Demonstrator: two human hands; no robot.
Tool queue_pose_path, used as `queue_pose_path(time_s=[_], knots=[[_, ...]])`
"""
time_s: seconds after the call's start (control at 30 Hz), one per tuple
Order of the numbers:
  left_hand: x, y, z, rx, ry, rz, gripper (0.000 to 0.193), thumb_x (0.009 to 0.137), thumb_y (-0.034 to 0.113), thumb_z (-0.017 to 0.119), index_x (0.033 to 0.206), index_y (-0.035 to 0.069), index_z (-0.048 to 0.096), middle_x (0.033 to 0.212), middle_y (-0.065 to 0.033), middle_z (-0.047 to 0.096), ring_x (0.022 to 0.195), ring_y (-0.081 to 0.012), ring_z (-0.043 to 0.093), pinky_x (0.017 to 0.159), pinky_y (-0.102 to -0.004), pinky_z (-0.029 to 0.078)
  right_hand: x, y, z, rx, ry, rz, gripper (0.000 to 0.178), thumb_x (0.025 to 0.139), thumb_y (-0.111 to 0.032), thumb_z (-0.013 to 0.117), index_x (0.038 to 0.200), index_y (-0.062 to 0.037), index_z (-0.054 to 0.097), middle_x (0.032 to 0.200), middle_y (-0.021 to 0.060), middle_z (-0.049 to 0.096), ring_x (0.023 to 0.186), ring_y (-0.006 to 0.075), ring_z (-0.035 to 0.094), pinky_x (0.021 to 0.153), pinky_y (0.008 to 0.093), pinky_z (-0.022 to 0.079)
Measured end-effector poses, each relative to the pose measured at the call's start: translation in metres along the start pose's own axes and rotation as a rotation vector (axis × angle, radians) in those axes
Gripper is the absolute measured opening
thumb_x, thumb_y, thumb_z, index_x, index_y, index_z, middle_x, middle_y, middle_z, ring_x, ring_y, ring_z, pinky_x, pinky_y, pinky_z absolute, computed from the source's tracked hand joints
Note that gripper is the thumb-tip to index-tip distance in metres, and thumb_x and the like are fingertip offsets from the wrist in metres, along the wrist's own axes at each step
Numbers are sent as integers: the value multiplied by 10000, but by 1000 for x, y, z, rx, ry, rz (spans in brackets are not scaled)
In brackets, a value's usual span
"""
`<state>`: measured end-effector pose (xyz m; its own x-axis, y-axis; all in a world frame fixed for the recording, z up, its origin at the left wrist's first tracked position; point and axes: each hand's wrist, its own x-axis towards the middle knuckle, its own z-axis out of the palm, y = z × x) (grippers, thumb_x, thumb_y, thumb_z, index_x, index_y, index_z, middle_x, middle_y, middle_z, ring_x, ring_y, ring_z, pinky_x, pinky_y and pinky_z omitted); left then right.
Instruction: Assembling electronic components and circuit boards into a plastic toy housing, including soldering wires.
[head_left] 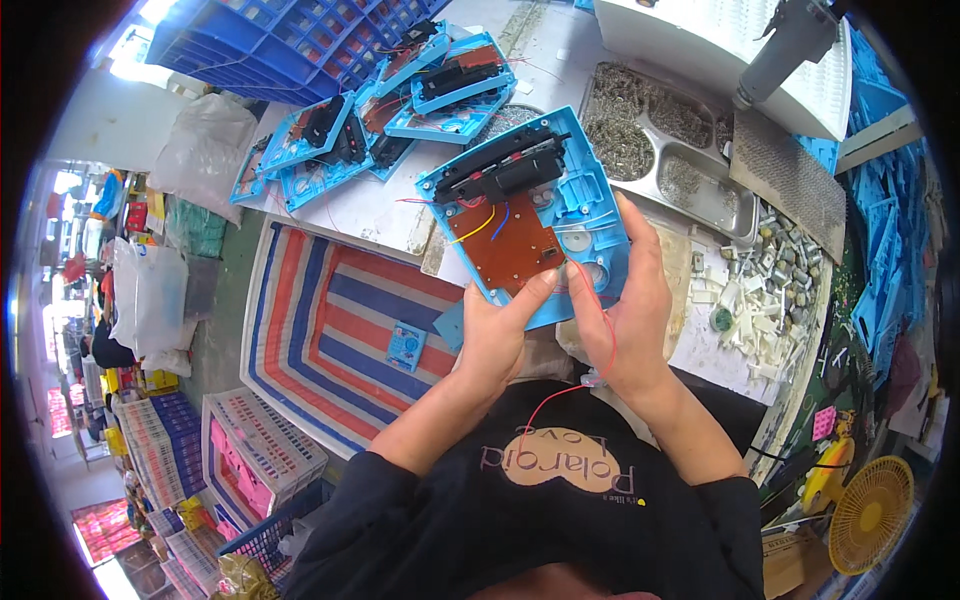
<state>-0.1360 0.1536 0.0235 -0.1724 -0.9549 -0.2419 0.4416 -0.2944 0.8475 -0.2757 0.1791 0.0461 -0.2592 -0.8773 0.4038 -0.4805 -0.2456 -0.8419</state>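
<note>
Held up, open side showing: one light-blue casing (575,190)

Wore a black top (440,520), nearest the view. Clamped the left grip (497,330) on the lower-left corner of the casing, thumb on its brown circuit board (490,255). Clamped the right grip (637,315) on the right side, thumb by the lower corner of the board. Could not tell the set of the fingers underneath. Trailed a red wire (606,325) across the right grip and down over the top. Held the casing tilted before the chest; included a black mechanism (510,175) along its upper part, plus yellow and blue wires over the board.

Noted to the left, below table height, a red, white and blue striped sheet (385,300). Noted on the table (372,208), at right, loose white parts (745,330), then a perforated metal sheet (790,185). Found beyond the casing a compartmented metal tray (710,205) of small metal pieces. Counted among the farthest items several heaped casings (455,120), wires loose, beside a blue crate (225,45).
</note>
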Motion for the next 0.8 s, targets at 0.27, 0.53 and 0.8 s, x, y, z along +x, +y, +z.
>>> queue_pose_path(time_s=[0.27, 0.53, 0.8], knots=[[4, -6, -1, 5, 30, 6, 390, 875, 13, 770, 1237, 9, 626, 1159, -78, 694, 1053, -153, 648, 960, -340, 503, 0, 13, 8, -28, 55, -80, 648, 881, -48, 701, 1447, 72, 411, 1233, 265, 588, 1065, 416, 654, 882, 432, 531], [1, -4, 2, 34, -17, 86, 396, 892, 14, 748, 1261, -7, 606, 1203, -95, 686, 1089, -167, 655, 973, -343, 507, 1, 13, 5, 49, -26, 83, 681, 883, -34, 659, 1482, 69, 351, 1286, 190, 595, 1142, 225, 625, 978, 350, 495], [-4, 4, -1, 167, -110, 233, 459, 886, -16, 704, 1314, -42, 541, 1239, -115, 669, 1123, -179, 652, 958, -338, 523, 6, 7, 6, 286, -18, 142, 737, 821, -71, 666, 1478, 41, 351, 1260, 155, 586, 1112, 197, 606, 974, 341, 490]])
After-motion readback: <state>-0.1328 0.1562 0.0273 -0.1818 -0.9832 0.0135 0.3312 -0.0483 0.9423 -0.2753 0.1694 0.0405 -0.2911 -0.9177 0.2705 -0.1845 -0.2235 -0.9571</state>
